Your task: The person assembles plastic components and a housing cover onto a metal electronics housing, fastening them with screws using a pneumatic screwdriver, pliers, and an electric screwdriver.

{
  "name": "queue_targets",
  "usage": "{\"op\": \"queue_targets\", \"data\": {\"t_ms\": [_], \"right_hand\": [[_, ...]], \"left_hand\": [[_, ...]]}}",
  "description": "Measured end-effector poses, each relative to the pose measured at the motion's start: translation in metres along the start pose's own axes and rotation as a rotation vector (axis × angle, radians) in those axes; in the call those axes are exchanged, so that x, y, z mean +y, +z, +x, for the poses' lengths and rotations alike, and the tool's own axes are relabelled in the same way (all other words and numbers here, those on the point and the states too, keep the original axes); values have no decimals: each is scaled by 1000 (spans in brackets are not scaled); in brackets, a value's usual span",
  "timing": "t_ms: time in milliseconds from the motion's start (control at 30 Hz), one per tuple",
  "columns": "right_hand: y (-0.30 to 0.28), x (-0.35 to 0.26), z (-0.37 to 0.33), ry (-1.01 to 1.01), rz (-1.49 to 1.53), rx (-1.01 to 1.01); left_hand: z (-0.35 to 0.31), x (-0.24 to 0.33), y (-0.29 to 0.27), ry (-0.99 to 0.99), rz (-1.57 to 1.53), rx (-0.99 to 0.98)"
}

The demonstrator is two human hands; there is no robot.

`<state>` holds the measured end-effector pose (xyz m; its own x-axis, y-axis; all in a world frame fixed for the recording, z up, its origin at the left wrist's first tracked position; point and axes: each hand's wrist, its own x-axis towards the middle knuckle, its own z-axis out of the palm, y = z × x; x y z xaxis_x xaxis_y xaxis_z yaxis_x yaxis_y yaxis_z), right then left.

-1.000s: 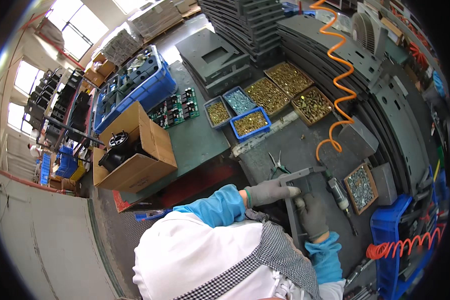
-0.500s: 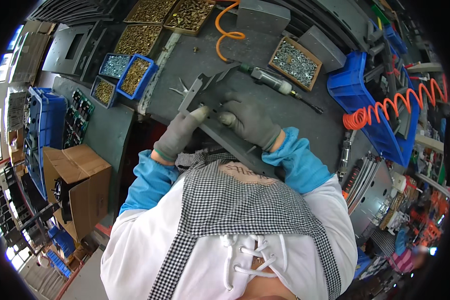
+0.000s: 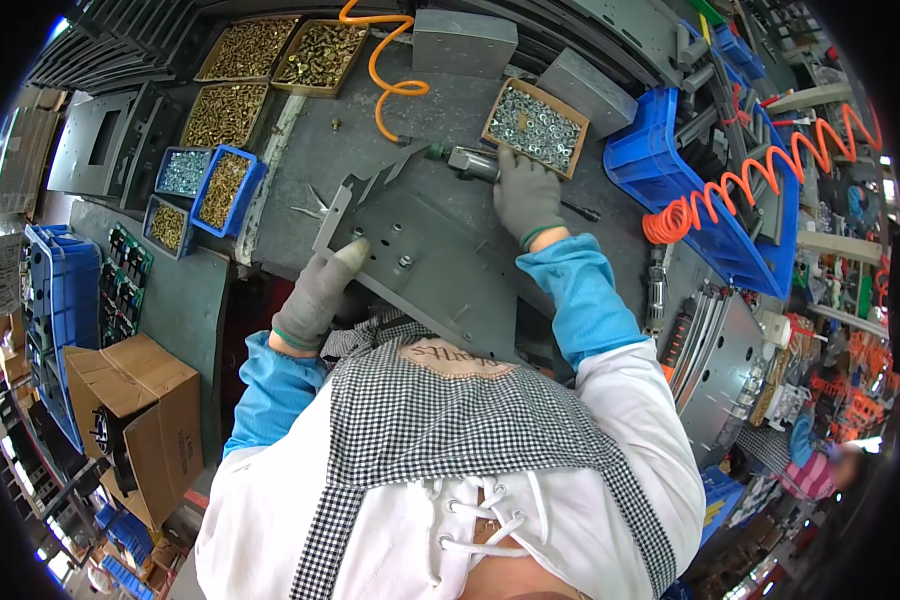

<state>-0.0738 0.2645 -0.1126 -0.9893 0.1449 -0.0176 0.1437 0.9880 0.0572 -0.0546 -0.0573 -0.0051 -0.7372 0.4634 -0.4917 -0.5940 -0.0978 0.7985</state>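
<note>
A dark grey bent sheet-metal panel (image 3: 440, 235) lies tilted in front of me, its near edge by my apron. My left hand (image 3: 318, 290), in a grey glove, grips the panel's left edge with the thumb on top. Small nuts or studs (image 3: 405, 262) show on its face near that thumb. Beyond the panel, my gloved right hand (image 3: 528, 200) is closed around a pneumatic screwdriver (image 3: 473, 163) lying on the bench. The fingers hide the tool's middle; its dark bit end (image 3: 580, 210) sticks out to the right.
A tray of silver nuts (image 3: 535, 125) sits just past the screwdriver. An orange coiled hose (image 3: 395, 88) runs to the tool. Screw bins (image 3: 225, 190) stand at left, beside a silver pointed tool (image 3: 313, 203). A blue crate (image 3: 670, 170) and red coiled hose (image 3: 675, 220) are at right.
My right hand has left the panel and moved away from me and right, onto the screwdriver. The panel now lies flatter with more of its face showing; my left hand stays on its edge.
</note>
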Motion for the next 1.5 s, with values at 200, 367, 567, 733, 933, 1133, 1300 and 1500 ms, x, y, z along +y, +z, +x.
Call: {"op": "queue_targets", "data": {"t_ms": [200, 367, 567, 733, 933, 1133, 1300, 1500], "right_hand": [[23, 15, 14, -134, 134, -73], [19, 15, 19, -93, 283, -114], [-57, 9, 14, -59, 1136, 220], [-164, 12, 13, -381, 1919, 223], [-185, -25, -19, -358, 2240, 43], [-146, -43, -14, -137, 2399, 80], [-141, -56, -10, 12, 2270, 94], [-134, -63, -1, 41, 2306, 13]], "left_hand": [[-10, -5, 0, 13, -19, -22], [-27, -16, -2, 16, -65, 4], [-35, -27, -1, 69, -67, 42], [-35, -31, -1, 55, -68, 69], [-34, -31, -3, 64, -9, 88], [-33, -24, -4, 41, 15, -3], [-30, -29, -8, 39, 69, 31], [-30, -30, -7, 39, 62, 63]]}}
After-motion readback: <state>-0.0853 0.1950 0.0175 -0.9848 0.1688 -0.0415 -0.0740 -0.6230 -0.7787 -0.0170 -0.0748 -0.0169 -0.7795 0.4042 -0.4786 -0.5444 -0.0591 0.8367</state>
